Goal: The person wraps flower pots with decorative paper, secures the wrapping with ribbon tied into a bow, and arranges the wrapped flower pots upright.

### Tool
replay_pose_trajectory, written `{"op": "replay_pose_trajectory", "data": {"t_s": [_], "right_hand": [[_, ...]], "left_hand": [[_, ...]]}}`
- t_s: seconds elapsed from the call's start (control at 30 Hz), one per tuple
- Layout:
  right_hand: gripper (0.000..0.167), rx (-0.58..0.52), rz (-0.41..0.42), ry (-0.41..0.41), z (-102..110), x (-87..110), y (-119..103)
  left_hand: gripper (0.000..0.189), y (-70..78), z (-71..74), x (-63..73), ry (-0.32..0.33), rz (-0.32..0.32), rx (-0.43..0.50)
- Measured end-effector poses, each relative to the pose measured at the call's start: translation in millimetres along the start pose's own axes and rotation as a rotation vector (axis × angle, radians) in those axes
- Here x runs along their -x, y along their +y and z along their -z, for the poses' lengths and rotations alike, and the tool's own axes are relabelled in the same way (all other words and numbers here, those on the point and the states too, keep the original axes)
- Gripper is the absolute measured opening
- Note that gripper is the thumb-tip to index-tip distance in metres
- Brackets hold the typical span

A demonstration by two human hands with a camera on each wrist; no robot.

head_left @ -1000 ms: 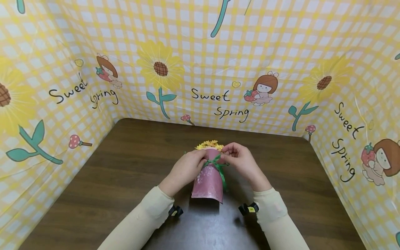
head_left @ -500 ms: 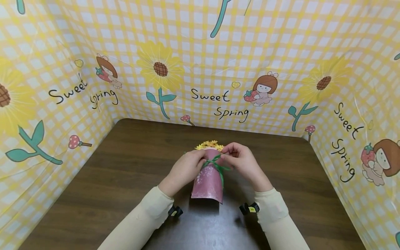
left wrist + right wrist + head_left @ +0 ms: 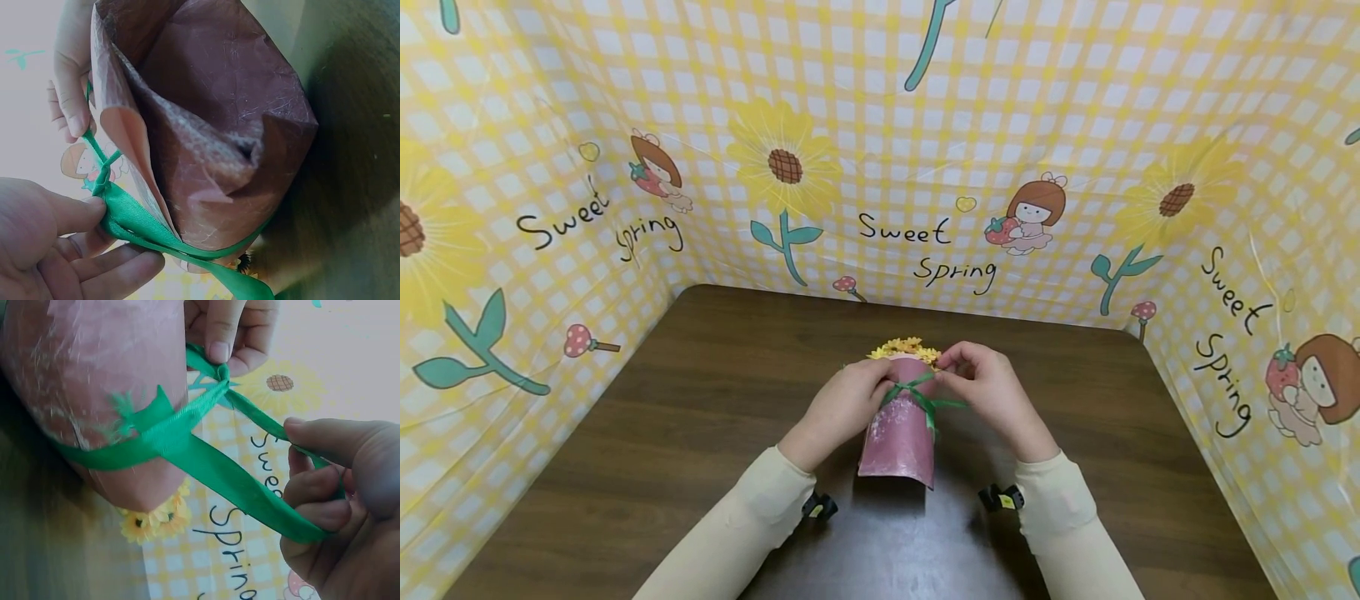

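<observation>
A small bouquet lies on the table, its yellow flowers point(image 3: 901, 345) at the far end and its pink wrapping paper point(image 3: 897, 446) flaring towards me. Round the paper's waist runs a green ribbon point(image 3: 910, 388), crossed and looped at the front. My left hand point(image 3: 848, 402) pinches the ribbon beside the crossing, as the left wrist view shows with thumb and fingers on the green band point(image 3: 134, 215). Between thumb and curled fingers, my right hand point(image 3: 337, 481) grips another stretch of ribbon, drawn out from the paper. The wrapping's creased, hollow end point(image 3: 206, 125) faces the left wrist camera.
The dark wooden table point(image 3: 625, 450) carries the bouquet near its middle. A yellow checked cloth point(image 3: 880, 150) with printed sunflowers and lettering stands as a wall at the back and both sides. Black wrist cameras point(image 3: 1000, 498) sit at both cuffs.
My right hand has shifted slightly right, and a green ribbon end now sticks out further to the right below it. The left hand and the bouquet stay nearly in place.
</observation>
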State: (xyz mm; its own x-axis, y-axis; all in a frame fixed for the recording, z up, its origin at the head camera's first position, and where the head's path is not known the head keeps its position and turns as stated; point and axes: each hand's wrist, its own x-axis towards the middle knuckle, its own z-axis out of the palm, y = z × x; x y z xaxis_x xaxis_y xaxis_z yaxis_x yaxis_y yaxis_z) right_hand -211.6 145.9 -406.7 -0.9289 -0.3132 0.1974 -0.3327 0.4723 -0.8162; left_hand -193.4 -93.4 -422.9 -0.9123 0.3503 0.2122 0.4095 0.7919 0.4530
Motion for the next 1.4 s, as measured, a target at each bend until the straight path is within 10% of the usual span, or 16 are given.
{"op": "replay_pose_trajectory", "data": {"t_s": [0.73,1.4], "right_hand": [[0.008,0.432,0.085,0.050,11,3.4,-4],[0.008,0.522,0.163,0.014,38,11.2,-8]], "left_hand": [[0.007,0.1,1.3,0.8,0.000,-0.007,-0.017],[0.006,-1.5,1.5,-0.4,0.003,-0.009,-0.007]]}}
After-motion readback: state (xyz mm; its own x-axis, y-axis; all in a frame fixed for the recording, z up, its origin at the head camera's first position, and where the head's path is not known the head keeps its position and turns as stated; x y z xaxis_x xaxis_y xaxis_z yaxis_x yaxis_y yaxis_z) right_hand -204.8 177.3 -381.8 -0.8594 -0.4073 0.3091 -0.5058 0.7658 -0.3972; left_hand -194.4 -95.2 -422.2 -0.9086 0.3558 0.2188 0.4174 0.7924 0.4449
